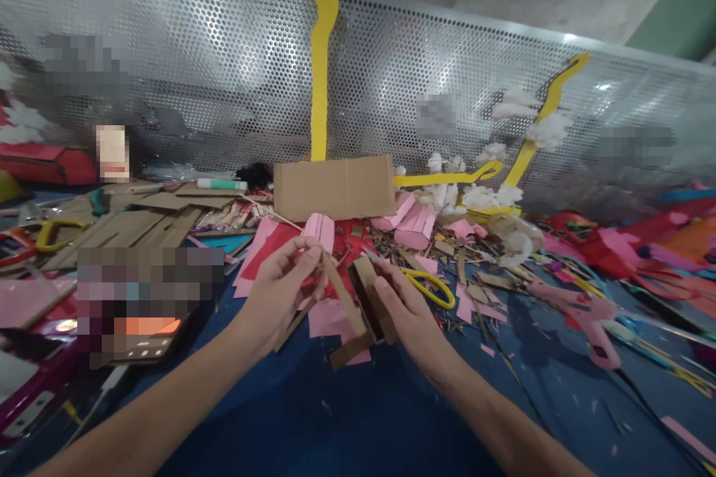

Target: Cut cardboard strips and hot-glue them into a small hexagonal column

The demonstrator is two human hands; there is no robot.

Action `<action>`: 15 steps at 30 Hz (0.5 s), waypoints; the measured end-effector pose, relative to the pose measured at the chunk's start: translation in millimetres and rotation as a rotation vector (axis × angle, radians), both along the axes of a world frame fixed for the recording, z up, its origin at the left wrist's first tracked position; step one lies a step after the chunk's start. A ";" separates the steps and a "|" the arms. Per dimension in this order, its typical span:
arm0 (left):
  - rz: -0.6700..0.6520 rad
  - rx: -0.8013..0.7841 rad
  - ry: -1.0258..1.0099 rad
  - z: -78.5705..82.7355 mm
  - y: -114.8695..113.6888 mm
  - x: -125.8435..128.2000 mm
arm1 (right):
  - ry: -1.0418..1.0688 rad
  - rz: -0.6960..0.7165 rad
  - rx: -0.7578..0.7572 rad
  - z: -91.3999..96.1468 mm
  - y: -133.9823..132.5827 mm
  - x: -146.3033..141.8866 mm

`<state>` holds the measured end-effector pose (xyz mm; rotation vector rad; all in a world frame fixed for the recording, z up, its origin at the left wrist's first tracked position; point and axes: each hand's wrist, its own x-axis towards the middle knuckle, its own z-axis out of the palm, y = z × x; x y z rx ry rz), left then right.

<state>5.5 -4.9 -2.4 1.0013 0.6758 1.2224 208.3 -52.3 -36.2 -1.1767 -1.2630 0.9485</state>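
Over the blue tabletop, my left hand [283, 291] pinches the upper end of a narrow cardboard strip [345, 302]. The strip slants down to the right, towards a short cardboard piece [350, 352] at its lower end; whether they are joined I cannot tell. My right hand [406, 302] is wrapped round a small, narrow cardboard box [366, 294] with an open hollow side. Its right side is partly hidden by my fingers. Beneath and behind both hands lie pink paper pieces [327, 319] and red paper [260, 253]. Yellow-handled scissors [433, 289] rest just right of my right hand.
Behind my hands stands a cardboard box [335, 188] with a tall yellow hook shape [320, 74]. A pink glue gun [582, 313] lies at right. Cardboard sheets [142, 227] and a glue stick [222, 184] are at left. A perforated metal panel [235, 52] borders the back.
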 end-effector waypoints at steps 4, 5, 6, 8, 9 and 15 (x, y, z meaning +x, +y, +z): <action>0.115 -0.092 0.004 -5.2 7.7 -3.1 | -0.123 -0.046 0.072 5.5 -2.7 4.6; 0.125 -0.082 0.021 -6.3 8.9 -3.7 | -0.186 -0.046 0.113 7.3 -4.3 5.1; 0.134 -0.059 0.037 -7.0 9.6 -4.0 | -0.261 -0.024 0.153 8.8 -6.2 4.9; 0.142 0.005 0.060 -7.6 9.6 -3.4 | -0.403 0.063 0.193 10.4 -10.0 2.6; 0.141 0.034 0.064 -7.3 8.9 -2.6 | -0.458 0.110 0.193 10.4 -11.6 0.8; 0.079 0.099 0.054 -4.5 1.8 3.4 | -0.579 0.116 0.207 8.3 -13.6 -7.2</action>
